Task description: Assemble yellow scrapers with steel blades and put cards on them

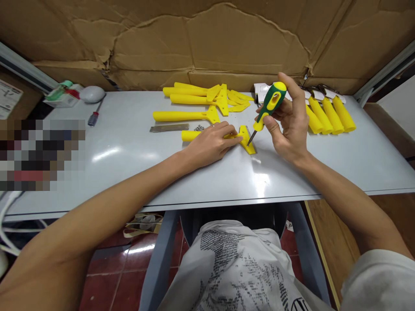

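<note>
Yellow plastic, probably light and stiff: the T-headed handle [245, 135] lies on the counter [201, 181] under the left hand [217, 140].
The left fingers close around its neck, seemingly a sound hold, though smooth; its flat end may bend if forced. The right hand [291, 129] clamps its fingers on the screwdriver [266, 109], tip at that end. Beyond the T-headed handle lie small metal bits [199, 128], then more yellow handles [181, 115].

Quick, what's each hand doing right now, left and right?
Left hand: closed over the handle of the yellow tool, holding it down.
Right hand: closed, holding the green-and-yellow screwdriver, tip at the tool's head.
</note>
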A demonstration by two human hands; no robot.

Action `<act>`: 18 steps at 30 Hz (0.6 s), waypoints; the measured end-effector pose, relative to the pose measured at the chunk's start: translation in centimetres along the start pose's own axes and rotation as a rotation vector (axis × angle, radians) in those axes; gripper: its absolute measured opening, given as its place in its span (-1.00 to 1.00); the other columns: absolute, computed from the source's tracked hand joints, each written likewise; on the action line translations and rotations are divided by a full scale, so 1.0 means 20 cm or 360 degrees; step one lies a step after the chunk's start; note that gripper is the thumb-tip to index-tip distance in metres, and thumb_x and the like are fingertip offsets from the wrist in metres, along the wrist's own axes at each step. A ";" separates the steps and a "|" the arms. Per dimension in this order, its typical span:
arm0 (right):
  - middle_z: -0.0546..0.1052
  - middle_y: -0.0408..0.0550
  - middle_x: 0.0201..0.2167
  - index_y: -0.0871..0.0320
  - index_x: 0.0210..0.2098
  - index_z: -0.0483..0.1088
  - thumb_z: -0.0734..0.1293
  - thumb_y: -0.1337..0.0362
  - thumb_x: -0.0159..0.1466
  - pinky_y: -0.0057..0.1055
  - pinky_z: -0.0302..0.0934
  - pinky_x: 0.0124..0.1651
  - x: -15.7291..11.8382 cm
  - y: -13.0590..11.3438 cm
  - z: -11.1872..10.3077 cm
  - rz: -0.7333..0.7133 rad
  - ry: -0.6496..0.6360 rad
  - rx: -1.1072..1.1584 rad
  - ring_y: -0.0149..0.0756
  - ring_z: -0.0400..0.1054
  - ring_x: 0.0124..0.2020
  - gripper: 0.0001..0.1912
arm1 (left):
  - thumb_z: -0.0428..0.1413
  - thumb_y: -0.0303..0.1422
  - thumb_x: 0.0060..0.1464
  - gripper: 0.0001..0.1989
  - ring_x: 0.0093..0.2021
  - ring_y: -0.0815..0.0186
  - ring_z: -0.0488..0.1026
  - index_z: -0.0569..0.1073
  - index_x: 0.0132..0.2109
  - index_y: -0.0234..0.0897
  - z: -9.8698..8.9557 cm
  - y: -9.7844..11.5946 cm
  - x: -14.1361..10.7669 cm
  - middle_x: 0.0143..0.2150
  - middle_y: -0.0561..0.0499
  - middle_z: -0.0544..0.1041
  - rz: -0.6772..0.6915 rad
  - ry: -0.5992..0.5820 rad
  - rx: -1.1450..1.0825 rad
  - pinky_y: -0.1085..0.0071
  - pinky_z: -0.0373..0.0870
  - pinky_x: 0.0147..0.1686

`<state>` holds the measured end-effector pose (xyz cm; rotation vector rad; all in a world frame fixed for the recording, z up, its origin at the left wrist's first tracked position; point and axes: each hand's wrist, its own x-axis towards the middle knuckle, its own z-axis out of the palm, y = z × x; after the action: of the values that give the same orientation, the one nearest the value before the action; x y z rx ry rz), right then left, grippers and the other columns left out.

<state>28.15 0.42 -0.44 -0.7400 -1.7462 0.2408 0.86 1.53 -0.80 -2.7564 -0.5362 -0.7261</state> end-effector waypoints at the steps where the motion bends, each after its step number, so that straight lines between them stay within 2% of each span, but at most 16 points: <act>1: 0.60 0.03 0.10 -0.40 0.68 0.03 0.29 -0.42 0.52 0.13 0.72 0.15 0.00 0.00 0.00 0.0008 -0.0005 0.0001 0.09 0.66 0.16 -0.13 | 0.10 -0.44 0.63 -0.73 -0.02 0.14 0.57 0.70 0.20 -0.21 0.00 0.00 0.00 0.00 -0.16 0.69 0.0005 0.0005 0.0005 0.23 0.54 -0.08; 6: 0.60 0.01 0.10 -0.42 0.66 0.05 0.33 -0.43 0.50 0.13 0.71 0.14 0.00 0.02 0.00 -0.0013 0.0000 0.0106 0.07 0.66 0.12 -0.12 | 0.12 -0.44 0.63 -0.75 -0.04 0.15 0.58 0.70 0.19 -0.23 0.01 0.00 0.00 -0.01 -0.16 0.69 0.0040 0.0050 0.0020 0.25 0.54 -0.11; 11: 0.59 0.00 0.20 -0.42 0.69 0.01 0.34 -0.45 0.49 0.13 0.72 0.19 0.00 0.01 0.00 0.0030 -0.0086 0.0193 0.09 0.65 0.25 -0.07 | 0.12 -0.44 0.63 -0.75 -0.03 0.14 0.58 0.70 0.19 -0.22 0.00 0.00 0.00 -0.01 -0.17 0.69 0.0034 0.0050 0.0019 0.23 0.55 -0.11; 18: 0.62 -0.01 0.25 -0.42 0.70 0.01 0.30 -0.37 0.56 0.15 0.72 0.27 0.02 -0.04 -0.02 0.0046 -0.0191 0.0266 0.07 0.65 0.30 -0.16 | 0.11 -0.44 0.63 -0.74 -0.03 0.14 0.58 0.70 0.18 -0.21 0.00 0.00 0.00 0.00 -0.16 0.70 0.0027 0.0031 0.0012 0.24 0.55 -0.10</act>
<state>28.12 0.01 0.39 -0.6403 -1.8042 0.4532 0.96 1.52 -0.77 -2.7406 -0.5101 -0.7444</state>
